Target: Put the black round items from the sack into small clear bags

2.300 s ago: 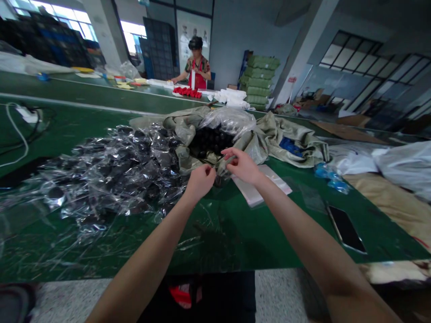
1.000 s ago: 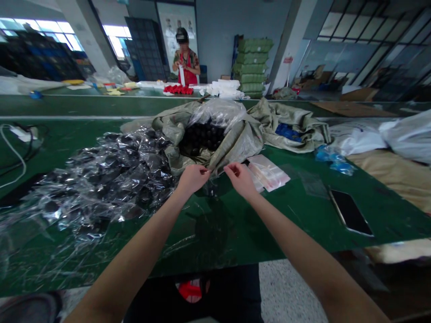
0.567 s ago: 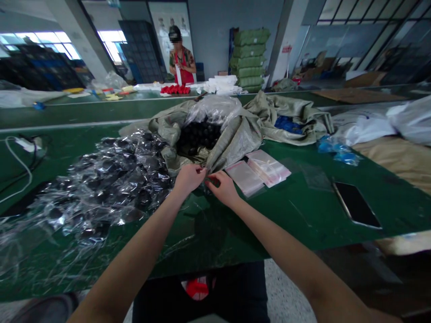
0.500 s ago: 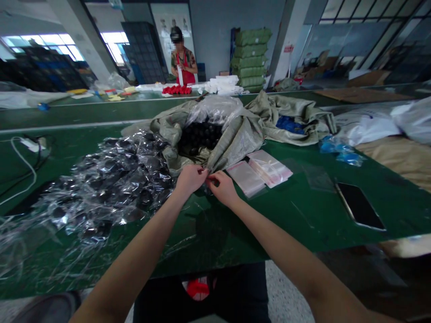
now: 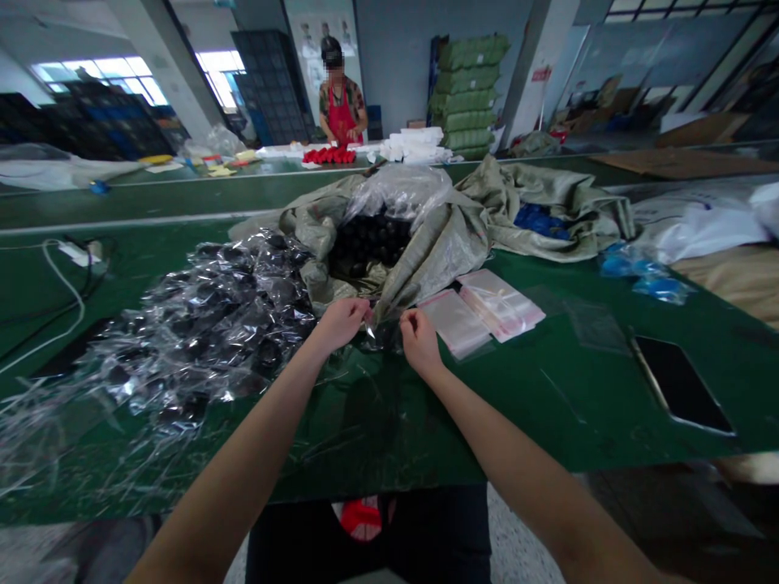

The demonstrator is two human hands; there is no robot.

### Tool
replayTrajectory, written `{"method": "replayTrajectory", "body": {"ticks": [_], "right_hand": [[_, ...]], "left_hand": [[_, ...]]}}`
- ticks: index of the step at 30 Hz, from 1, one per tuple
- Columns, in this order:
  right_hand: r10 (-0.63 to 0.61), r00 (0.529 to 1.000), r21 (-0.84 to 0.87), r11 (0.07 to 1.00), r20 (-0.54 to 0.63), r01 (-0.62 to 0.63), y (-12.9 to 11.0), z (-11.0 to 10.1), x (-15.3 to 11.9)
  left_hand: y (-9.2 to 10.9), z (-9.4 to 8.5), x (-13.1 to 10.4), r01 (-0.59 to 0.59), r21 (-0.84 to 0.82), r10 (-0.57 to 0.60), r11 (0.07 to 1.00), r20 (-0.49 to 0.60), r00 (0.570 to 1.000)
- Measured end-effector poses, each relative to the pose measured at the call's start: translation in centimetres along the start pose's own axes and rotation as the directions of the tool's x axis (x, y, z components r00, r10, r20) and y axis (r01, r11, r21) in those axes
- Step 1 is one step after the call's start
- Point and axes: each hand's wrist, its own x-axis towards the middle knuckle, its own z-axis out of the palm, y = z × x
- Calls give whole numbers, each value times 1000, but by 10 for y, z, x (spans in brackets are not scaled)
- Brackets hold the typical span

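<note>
A clear plastic bag point(image 5: 383, 334) with something dark inside stretches between my two hands, in front of the sack's mouth. My left hand point(image 5: 344, 323) pinches its left end, fingers closed. At its right end my right hand point(image 5: 419, 337) is closed too, thumb and forefinger together. Just beyond lies an open grey-green woven sack point(image 5: 444, 247) with many round black pieces point(image 5: 371, 242) in it. To the left of my hands spreads a heap of black pieces in clear bags point(image 5: 225, 316). Flat clear bags point(image 5: 502, 304) lie in stacks to the right of my right hand.
A phone point(image 5: 685, 385) lies on the green table point(image 5: 517, 414) at the right. Behind it are bagged blue pieces point(image 5: 648, 272) and a second sack point(image 5: 565, 191) with blue pieces. A white cable point(image 5: 70, 316) runs along the left. Across the tables stands a person in a red apron point(image 5: 346, 113).
My hands have moved apart, and the clear bag now shows stretched between them. The view has shifted slightly. The person across has lowered a white item.
</note>
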Motion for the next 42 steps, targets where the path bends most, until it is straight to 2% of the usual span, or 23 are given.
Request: {"method": "replayTrajectory", "body": {"ticks": [5, 8, 15, 19, 22, 30, 34, 35, 37, 38, 39, 40, 42], "right_hand": [[193, 979, 306, 930, 71, -205, 13, 2, 5], [236, 967, 395, 882, 98, -255, 13, 5, 6], [168, 979, 313, 929, 118, -198, 4, -2, 7], [160, 972, 386, 897, 175, -217, 2, -7, 8], [173, 959, 441, 860, 227, -259, 3, -6, 9], [210, 929, 480, 808, 306, -341, 7, -4, 9], [228, 937, 474, 815, 266, -332, 11, -3, 9], [235, 938, 477, 813, 256, -334, 12, -2, 9], [241, 939, 484, 809, 246, -334, 12, -1, 9], [237, 941, 485, 810, 243, -329, 12, -1, 9], [230, 943, 480, 817, 239, -321, 11, 0, 9], [221, 946, 469, 827, 236, -310, 10, 0, 9], [189, 954, 437, 856, 233, -276, 9, 0, 9]], "left_hand": [[-2, 0, -3, 0, -97, 1, 995, 8, 1000], [-3, 2, -4, 19, -135, -19, 991, -4, 1000], [-7, 3, -3, 18, -184, -16, 983, 13, 1000], [-10, 3, -4, 126, -332, -105, 935, 82, 991], [-11, 3, -4, 201, -378, -169, 904, 117, 979], [-12, 1, 0, 217, -322, -199, 922, 90, 976], [-15, 2, 2, 208, -233, -195, 950, 80, 978], [-14, 2, 2, 188, -165, -185, 968, 37, 982], [-8, 4, -1, 105, 23, -101, 994, -152, 983], [-4, 6, -3, 46, 128, -13, 991, -248, 969], [2, 8, -5, -27, 228, 97, 973, -300, 949], [8, 10, -7, -111, 316, 209, 942, -294, 933], [20, 13, -10, -287, 438, 375, 852, -128, 918]]}}
